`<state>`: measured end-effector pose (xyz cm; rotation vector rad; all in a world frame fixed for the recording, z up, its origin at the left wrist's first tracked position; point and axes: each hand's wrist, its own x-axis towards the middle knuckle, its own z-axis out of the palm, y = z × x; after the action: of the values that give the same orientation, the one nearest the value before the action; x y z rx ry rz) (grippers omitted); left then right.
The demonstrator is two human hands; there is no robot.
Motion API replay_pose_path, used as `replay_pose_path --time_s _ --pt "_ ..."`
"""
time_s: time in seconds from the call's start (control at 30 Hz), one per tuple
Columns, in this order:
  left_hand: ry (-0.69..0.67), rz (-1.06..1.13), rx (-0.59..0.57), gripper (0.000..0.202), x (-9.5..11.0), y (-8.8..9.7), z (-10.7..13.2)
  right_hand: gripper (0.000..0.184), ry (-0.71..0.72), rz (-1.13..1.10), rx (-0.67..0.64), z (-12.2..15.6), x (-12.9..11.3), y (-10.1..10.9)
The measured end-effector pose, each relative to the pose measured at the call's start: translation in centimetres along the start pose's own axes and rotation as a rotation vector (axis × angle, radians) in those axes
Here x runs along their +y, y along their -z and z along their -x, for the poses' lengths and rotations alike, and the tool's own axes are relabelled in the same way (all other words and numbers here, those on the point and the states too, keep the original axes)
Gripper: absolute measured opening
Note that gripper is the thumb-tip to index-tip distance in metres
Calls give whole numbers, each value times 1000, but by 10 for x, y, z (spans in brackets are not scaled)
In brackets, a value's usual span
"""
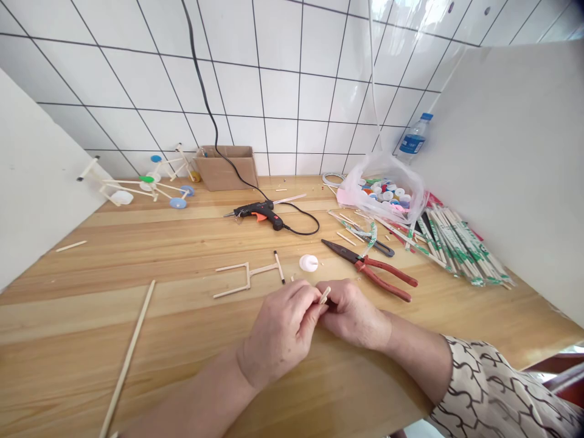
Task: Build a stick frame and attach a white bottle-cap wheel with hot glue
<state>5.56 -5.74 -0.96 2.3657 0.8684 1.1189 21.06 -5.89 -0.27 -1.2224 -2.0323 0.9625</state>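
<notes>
On the surface (pixel 137 255) near us, our left grip (pixel 280 331) and right grip (pixel 351 315) are pressed together, pinching a short stick (pixel 325 295). Stick frame (pixel 241 280), white cap (pixel 309 263), pliers (pixel 369 267) lie just ahead; glue gun (pixel 258 214) behind.

Short stick: a short wooden stick (pixel 325 295) is largely hidden by the fingers of the left hand (pixel 283 331) and right hand (pixel 351 313).
Bottle caps: the plastic bottle caps (pixel 385 194) are blurred by a plastic bag (pixel 362 167), and their number cannot be told.
Water bottle: the water bottle (pixel 414 139) is partly hidden by the bag.
Long stick: the long wooden stick (pixel 128 359) is cut off by the bottom edge.
Cable: the black cable (pixel 201 79) is cut off by the top edge.
Sleeve: the patterned sleeve (pixel 493 389) is cut off by the bottom and right edges.
</notes>
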Motion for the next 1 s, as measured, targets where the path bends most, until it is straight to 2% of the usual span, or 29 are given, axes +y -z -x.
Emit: replay_pose_path --time_s 0.07,0.13,0.23,0.33,0.4,0.47,0.67,1.0 --pt "76 73 18 10 2 1 -1 10 -68 -158 5 -1 -3 3" --pt "181 162 52 6 4 4 -3 6 -160 -407 21 -4 -7 8" --pt "361 310 96 10 6 8 -8 11 -313 -730 70 -9 -10 16" --pt "502 501 33 21 6 10 -13 13 -410 -915 128 -11 -9 22" --pt "548 622 -37 25 7 11 -15 14 -444 -1009 139 -11 -7 23" --pt "560 709 -83 26 7 11 -16 14 -453 -1086 128 -11 -6 23" --pt "542 813 -110 20 6 10 -14 13 -433 -1220 86 -11 -6 22" --pt "532 869 -87 8 13 11 -14 16 -437 -1257 47 -8 -7 20"
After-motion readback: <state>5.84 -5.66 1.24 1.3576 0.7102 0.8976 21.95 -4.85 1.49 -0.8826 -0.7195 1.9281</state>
